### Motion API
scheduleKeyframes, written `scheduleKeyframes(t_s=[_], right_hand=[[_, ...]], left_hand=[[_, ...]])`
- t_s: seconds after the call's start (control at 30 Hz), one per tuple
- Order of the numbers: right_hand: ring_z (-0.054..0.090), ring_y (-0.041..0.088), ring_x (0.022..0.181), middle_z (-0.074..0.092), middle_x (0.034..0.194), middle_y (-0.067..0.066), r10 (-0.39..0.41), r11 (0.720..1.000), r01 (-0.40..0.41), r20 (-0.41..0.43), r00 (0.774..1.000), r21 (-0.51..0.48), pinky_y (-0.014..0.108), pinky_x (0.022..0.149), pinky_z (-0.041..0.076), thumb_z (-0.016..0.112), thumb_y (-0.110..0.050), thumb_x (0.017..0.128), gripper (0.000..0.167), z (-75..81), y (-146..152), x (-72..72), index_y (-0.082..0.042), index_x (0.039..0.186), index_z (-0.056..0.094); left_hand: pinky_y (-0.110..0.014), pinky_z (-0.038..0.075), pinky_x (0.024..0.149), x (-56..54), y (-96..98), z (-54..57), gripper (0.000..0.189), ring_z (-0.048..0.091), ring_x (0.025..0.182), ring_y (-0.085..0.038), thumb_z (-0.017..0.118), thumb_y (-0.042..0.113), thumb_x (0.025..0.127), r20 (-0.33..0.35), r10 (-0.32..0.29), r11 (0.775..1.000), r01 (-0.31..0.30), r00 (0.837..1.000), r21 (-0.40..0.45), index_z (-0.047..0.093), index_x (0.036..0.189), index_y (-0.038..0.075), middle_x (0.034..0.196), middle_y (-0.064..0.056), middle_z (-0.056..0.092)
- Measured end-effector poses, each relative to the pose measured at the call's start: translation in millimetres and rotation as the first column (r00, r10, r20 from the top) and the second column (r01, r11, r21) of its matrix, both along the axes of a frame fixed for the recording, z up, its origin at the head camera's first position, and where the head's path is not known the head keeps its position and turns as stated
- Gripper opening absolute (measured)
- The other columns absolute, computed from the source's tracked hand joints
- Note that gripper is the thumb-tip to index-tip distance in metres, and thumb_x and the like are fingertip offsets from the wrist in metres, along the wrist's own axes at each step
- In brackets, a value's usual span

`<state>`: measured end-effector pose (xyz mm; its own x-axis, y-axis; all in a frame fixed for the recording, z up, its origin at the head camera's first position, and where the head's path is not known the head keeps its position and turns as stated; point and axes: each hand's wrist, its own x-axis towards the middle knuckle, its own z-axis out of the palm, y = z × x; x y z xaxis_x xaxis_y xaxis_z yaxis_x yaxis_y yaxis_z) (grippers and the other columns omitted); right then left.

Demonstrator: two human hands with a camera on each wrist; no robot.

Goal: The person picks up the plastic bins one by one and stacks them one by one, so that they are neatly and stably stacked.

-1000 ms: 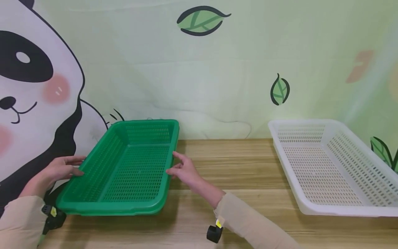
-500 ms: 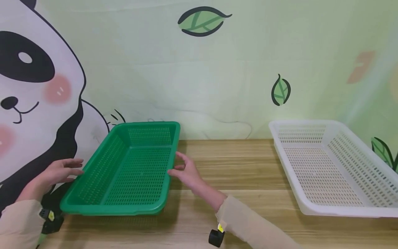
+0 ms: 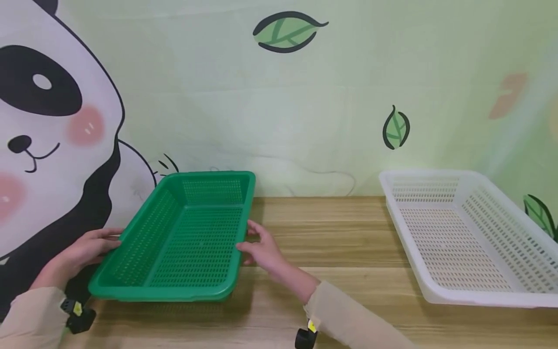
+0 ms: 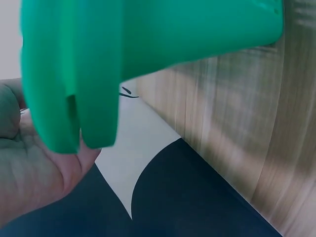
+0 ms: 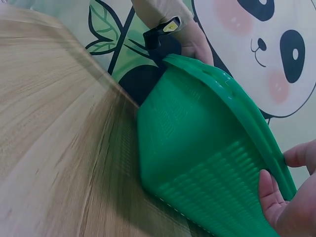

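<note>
Pinching right hand point(image 3: 263, 249): our fingers grip the green plastic basket point(image 3: 200, 247).
Left hand point(image 3: 85, 249): we can't tell its grip.
Right wrist, unlike head: slotted outer wall point(image 5: 222, 175).

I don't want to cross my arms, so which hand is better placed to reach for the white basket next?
Probably the right hand. It pinches the green basket on the side facing the white basket. The left hand is at the opposite side, so the green basket lies between.
</note>
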<state>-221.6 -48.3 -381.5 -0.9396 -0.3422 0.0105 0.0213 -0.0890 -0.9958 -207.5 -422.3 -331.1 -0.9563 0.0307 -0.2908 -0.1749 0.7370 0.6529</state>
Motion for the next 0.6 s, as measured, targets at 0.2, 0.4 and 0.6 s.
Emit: scheduleKeyframes(t_s=[0.2,0.4,0.6], right_hand=[[0.053,0.010,0.066,0.043,0.124,0.018,-0.002,1.000,0.002,0.004,1.000,-0.010,0.021,0.053,0.050,0.060,-0.001,0.082,0.065,-2.4,5.5,-1.5,-0.004,0.140,0.032],[0.053,0.009,0.065,0.043,0.126,0.018,-0.003,1.000,0.003,0.009,1.000,0.006,0.022,0.054,0.050,0.060,-0.001,0.082,0.065,-2.9,13.0,-1.4,-0.004,0.140,0.031],[0.054,0.010,0.066,0.042,0.127,0.018,0.001,1.000,-0.001,0.010,1.000,0.008,0.023,0.055,0.050,0.060,-0.002,0.083,0.066,-4.0,21.9,-2.1,-0.005,0.141,0.030]], left_hand=[[-0.050,0.045,0.083,-3.0,3.9,-2.8,0.055,0.056,0.096,-0.023,0.040,0.019,0.096,0.005,0.001,1.000,-0.001,1.000,0.019,0.020,0.135,-0.015,0.124,-0.033,0.043],[-0.047,0.046,0.083,-3.4,10.7,-4.8,0.056,0.056,0.094,-0.020,0.040,0.021,0.096,-0.005,-0.007,0.999,0.008,1.000,0.034,0.021,0.135,-0.015,0.124,-0.032,0.043],[-0.045,0.047,0.083,-4.0,21.1,-3.3,0.057,0.056,0.096,-0.022,0.039,0.020,0.097,-0.016,-0.020,0.998,0.021,1.000,0.054,0.016,0.138,-0.012,0.129,-0.036,0.034]])
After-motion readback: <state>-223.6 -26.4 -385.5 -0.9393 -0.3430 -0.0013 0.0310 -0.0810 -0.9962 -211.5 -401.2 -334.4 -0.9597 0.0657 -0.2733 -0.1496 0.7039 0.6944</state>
